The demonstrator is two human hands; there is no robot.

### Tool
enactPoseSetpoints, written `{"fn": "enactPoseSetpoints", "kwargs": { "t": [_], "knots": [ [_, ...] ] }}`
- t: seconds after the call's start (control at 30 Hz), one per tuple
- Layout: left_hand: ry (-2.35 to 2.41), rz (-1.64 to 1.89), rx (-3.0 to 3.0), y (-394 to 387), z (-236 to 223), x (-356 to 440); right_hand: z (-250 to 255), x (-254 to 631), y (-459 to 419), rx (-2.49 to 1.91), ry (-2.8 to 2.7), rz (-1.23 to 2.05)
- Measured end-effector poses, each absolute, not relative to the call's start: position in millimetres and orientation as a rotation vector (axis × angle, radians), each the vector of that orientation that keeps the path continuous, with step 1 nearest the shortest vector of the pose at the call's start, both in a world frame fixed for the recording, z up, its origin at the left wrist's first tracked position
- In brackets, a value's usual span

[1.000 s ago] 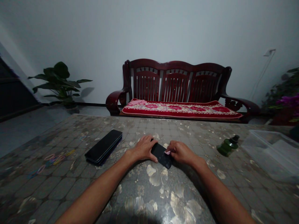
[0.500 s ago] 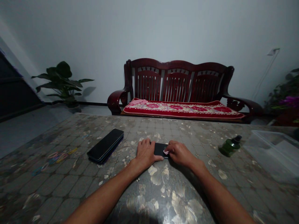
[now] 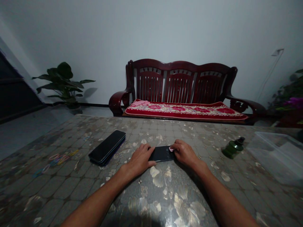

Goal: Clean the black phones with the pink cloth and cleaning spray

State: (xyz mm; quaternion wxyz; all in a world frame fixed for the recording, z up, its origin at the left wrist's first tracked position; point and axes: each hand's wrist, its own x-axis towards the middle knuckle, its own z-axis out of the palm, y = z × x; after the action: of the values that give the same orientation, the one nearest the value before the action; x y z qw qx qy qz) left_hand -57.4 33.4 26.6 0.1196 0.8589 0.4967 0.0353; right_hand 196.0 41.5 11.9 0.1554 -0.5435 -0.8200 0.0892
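The dark phone (image 3: pixel 162 154) is lying flat on the patterned surface (image 3: pixel 142 192), with its long side running roughly left to right between the two hands.

Left hand (image 3: pixel 139 158): the thumb and index finger are standing apart by about the breadth of the phone. They are gripping its left end, the thumb sitting at the near left corner and the index finger at the far left corner.

Right hand (image 3: pixel 186 153): the fingers are curling in and pinching a small pink piece (image 3: pixel 171 149), leaving almost no gap between them. They are holding this piece against the phone near its far right corner, while the hand is covering part of the right end. The middle of the phone is showing uncovered between the two sets of fingers. Whether the right thumb is touching the phone, the view is not showing clearly.

Adjacent items: a stack of phones (image 3: pixel 107 147) is lying left of the left hand, and coloured bands (image 3: pixel 62 158) are lying farther left. A green bottle (image 3: pixel 233 148) is standing to the right, just beside a clear box (image 3: pixel 274 159).
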Motion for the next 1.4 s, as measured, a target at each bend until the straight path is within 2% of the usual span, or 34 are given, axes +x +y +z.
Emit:
{"fn": "enactPoseSetpoints", "kwargs": {
  "t": [0.37,0.6,0.83,1.07,1.4],
  "knots": [
    [1.4,0.202,2.543,37,11,-65,8,194,44,-1.668,-2.239,0.2],
    [1.403,0.183,2.528,37,14,-64,11,182,37,-1.487,-2.376,0.273],
    [1.396,0.187,2.527,35,19,-63,7,195,44,-1.696,-2.223,0.172],
    [1.397,0.152,2.527,37,21,-62,14,182,35,-1.544,-2.377,0.247],
    [1.403,0.129,2.532,35,24,-61,13,184,37,-1.649,-2.295,0.174]
  ]
}}
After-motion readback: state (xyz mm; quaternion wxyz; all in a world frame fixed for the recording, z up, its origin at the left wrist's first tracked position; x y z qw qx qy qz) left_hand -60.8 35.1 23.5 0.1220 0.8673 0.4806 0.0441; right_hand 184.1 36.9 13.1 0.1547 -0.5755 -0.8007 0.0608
